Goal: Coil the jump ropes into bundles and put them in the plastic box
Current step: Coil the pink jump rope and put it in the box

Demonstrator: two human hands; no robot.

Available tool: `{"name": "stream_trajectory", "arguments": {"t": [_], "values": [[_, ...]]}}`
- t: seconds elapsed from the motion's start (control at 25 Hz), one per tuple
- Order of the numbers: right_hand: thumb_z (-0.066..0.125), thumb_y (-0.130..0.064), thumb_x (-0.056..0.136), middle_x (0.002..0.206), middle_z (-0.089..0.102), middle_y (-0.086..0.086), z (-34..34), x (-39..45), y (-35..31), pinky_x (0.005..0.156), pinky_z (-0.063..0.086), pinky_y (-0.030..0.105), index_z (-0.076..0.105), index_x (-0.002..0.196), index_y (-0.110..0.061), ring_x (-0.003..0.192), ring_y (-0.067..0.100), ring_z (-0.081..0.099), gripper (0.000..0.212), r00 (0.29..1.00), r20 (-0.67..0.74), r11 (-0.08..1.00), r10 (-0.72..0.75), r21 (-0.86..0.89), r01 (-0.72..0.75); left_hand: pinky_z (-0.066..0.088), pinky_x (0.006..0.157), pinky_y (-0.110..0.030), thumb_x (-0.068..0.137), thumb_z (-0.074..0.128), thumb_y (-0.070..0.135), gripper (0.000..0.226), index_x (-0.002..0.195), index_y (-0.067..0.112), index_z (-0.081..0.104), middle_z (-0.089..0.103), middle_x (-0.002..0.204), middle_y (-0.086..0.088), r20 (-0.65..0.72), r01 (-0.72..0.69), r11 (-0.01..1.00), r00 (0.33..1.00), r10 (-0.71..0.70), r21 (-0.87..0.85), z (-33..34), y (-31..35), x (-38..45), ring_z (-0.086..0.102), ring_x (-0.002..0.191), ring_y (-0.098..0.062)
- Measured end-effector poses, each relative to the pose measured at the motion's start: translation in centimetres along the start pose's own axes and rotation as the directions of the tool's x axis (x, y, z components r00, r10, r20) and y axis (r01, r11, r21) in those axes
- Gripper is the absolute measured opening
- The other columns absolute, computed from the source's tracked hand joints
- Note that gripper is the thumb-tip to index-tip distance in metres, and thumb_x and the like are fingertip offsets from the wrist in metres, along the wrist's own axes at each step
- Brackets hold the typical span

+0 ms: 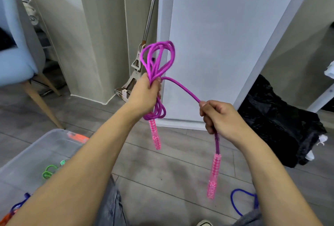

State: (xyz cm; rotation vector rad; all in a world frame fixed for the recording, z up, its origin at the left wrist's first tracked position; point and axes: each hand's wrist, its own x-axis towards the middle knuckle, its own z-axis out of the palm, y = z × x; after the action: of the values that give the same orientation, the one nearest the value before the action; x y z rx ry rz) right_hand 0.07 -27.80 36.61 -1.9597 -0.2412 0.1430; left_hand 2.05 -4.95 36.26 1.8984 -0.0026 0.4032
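Purple jump rope (pixel 156 58) up in the middle of the frame, folded into loops. Left hand (pixel 144 95) squeezed tight round the middle of the loops, fingers curled on the rope. Big loops sticking up above the fist, small loops hanging under it. One pink handle (pixel 155 135) dangling just below the small loops.

One loose bit of rope running from the left fist down and right to the right hand (pixel 219 117). Right hand closed round that bit too, fingers curled on it. Second pink handle (pixel 213 177) hanging straight down under the right hand, lower right of the middle.

Clear plastic box (pixel 41 146) at the lower left of the frame, partly behind the left arm. Green rope (pixel 48 171) lying inside the box. Orange clip (pixel 78 137) on the far rim of the box. Bit of blue and orange rope (pixel 17 206) at the bottom left corner.

Blue rope (pixel 241 202) on the grey floor (pixel 162 180) at the lower right, partly hidden by the right arm. Black bag (pixel 278 123) at the right side. White board (pixel 216 45) leaning behind the hands. Mop (pixel 142 48) standing just left of the board. Blue chair (pixel 16 48) at the upper left.
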Motion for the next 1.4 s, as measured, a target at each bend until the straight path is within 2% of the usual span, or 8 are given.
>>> {"name": "stream_trajectory", "arguments": {"t": [0.12,0.2,0.52,0.84,1.0,1.2,1.28,1.4], "values": [[0.052,-0.033,0.103,0.055,0.041,0.004,-1.5,-0.2,0.3,0.048,0.031,0.025,0.061,0.078,-0.007,0.047,0.021,0.043,0.037,0.995,0.066,0.996,0.070,-0.059,-0.066,0.049,0.058,-0.034,0.104,0.041,0.019,0.025,0.084,0.012,0.053,0.056,0.067,-0.004,-0.259,0.109,0.973,0.953,-0.160,-0.202,-2.1,-1.0,1.5,0.053,0.058,-0.018],[0.051,-0.031,0.103,0.062,0.034,0.011,-1.8,-0.2,0.4,0.050,0.021,0.030,0.062,0.083,-0.004,0.049,0.019,0.032,0.035,0.993,0.086,0.996,0.082,-0.029,-0.080,0.048,0.057,-0.031,0.104,0.041,0.017,0.027,0.080,0.012,0.052,0.053,0.065,-0.004,-0.280,0.177,0.960,0.931,-0.235,-0.217,-2.2,-1.4,1.6,0.052,0.055,-0.017],[0.059,-0.024,0.099,0.052,0.026,0.003,-2.7,-0.7,-0.5,0.052,0.014,0.035,0.071,0.094,-0.009,0.048,0.017,0.019,0.020,0.998,-0.065,0.995,-0.026,0.097,0.033,0.035,0.038,-0.016,0.105,0.039,0.013,0.010,0.096,0.011,0.044,0.046,0.066,-0.004,-0.076,0.156,0.980,0.986,-0.147,0.125,-1.0,-1.5,0.6,0.038,0.050,-0.014],[0.061,-0.029,0.099,0.052,0.039,0.003,-2.1,-1.4,-1.3,0.048,0.022,0.026,0.076,0.090,-0.019,0.051,0.018,0.024,0.020,0.988,0.060,0.985,-0.143,-0.088,0.148,0.049,0.067,-0.044,0.105,0.038,0.029,0.024,0.107,0.008,0.048,0.060,0.090,-0.016,0.260,-0.029,0.885,0.960,-0.104,0.464,-0.2,-1.9,0.1,0.053,0.069,-0.026],[0.061,-0.029,0.099,0.059,0.052,-0.012,-2.1,-2.3,-2.2,0.053,0.029,0.016,0.074,0.089,-0.026,0.053,0.007,0.038,0.016,0.948,0.068,0.905,-0.311,-0.284,0.317,0.047,0.075,-0.041,0.101,0.042,0.025,0.015,0.104,0.010,0.040,0.057,0.097,-0.010,0.410,-0.076,0.768,0.876,-0.252,0.635,0.5,-1.6,-0.6,0.055,0.085,-0.031],[0.053,-0.046,0.099,0.081,0.060,-0.011,-1.7,-2.1,-4.0,0.068,0.050,0.037,0.065,0.097,-0.032,0.073,0.010,0.057,0.018,0.814,0.108,0.506,-0.571,-0.734,0.452,0.040,0.086,-0.039,0.102,0.037,0.015,0.014,0.114,0.018,0.043,0.050,0.105,-0.008,0.676,-0.540,0.476,0.716,-0.174,0.694,3.5,0.0,-4.0,0.044,0.093,-0.025],[0.064,-0.044,0.094,0.085,0.065,-0.010,-3.2,-1.6,-3.8,0.071,0.052,0.038,0.068,0.095,-0.031,0.075,0.011,0.060,0.014,0.811,0.045,0.573,-0.583,-0.685,0.450,0.032,0.080,-0.034,0.104,0.039,0.018,0.021,0.122,0.024,0.048,0.045,0.097,0.000,0.741,-0.639,0.450,0.667,-0.079,0.624,4.0,0.8,-4.7,0.042,0.091,-0.023],[0.079,-0.030,0.085,0.082,0.072,-0.004,-5.3,-0.4,-2.8,0.076,0.054,0.031,0.075,0.088,-0.023,0.076,0.014,0.066,0.009,0.875,-0.077,0.825,-0.478,-0.380,0.417,0.036,0.082,-0.035,0.103,0.046,0.021,0.017,0.114,0.023,0.058,0.055,0.097,0.002,0.812,-0.627,0.682,0.578,0.084,0.376,3.7,2.2,-5.6,0.050,0.093,-0.019]]}}
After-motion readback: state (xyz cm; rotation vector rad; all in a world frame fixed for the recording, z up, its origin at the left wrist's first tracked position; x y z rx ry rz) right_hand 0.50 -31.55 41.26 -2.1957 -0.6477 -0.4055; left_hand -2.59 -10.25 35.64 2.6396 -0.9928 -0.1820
